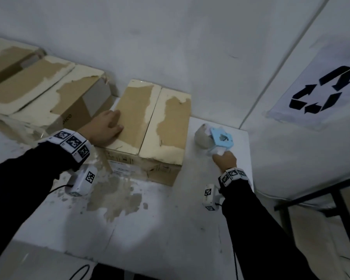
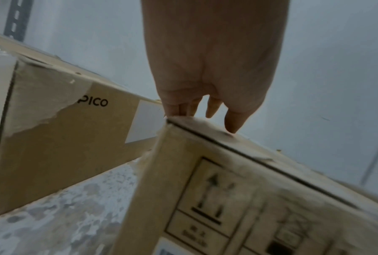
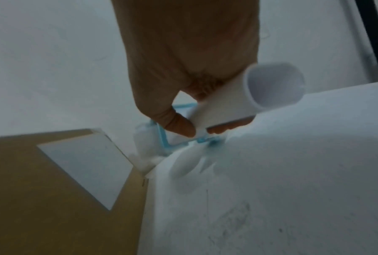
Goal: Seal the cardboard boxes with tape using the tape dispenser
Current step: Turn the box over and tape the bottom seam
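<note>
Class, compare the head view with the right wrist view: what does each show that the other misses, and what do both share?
Only the head view shows the left hand resting flat on the nearest box, the row of boxes behind it and the recycling sign. Only the right wrist view shows the thumb and fingers curled round the white handle with its hollow end. Both show the right hand gripping the blue tape dispenser on the white table.

Prob. a storeroom/packing area: worn cardboard boxes (image 1: 49, 91) in a row, recycling sign (image 1: 321, 91) on wall
</note>
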